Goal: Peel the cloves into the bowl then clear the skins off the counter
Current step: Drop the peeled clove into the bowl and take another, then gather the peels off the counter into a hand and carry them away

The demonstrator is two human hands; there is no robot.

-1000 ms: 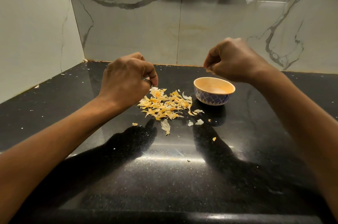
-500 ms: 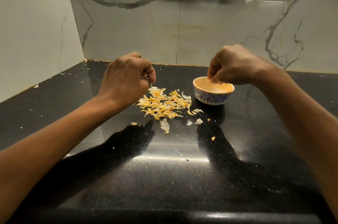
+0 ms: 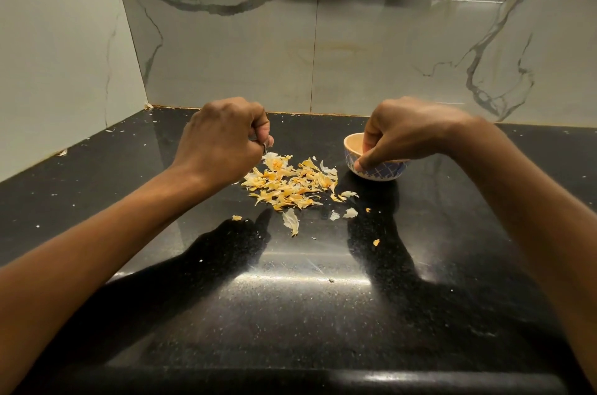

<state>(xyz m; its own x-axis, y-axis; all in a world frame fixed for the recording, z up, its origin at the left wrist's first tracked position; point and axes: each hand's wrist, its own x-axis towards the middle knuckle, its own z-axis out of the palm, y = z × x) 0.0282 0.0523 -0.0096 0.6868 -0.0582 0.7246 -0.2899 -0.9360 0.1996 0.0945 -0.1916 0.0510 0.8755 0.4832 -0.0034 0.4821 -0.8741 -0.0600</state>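
While the bowl (image 3: 382, 172) sits mouth-up on the desk (image 3: 290, 314), the right hand (image 3: 410, 133) grips its near rim, thumb outside, fingers inside. Skins (image 3: 290, 184) lie in a left-to-right pile just beside the bowl. The left hand (image 3: 223, 133) hovers curled over the pile; whether it holds anything is unclear.

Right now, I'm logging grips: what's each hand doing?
Left hand: curled; contents cannot be told.
Right hand: grips bowl rim.

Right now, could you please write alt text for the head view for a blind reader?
A person's right hand grips the rim of a small bowl on a black counter. The curled left hand hovers beside a pile of skins.
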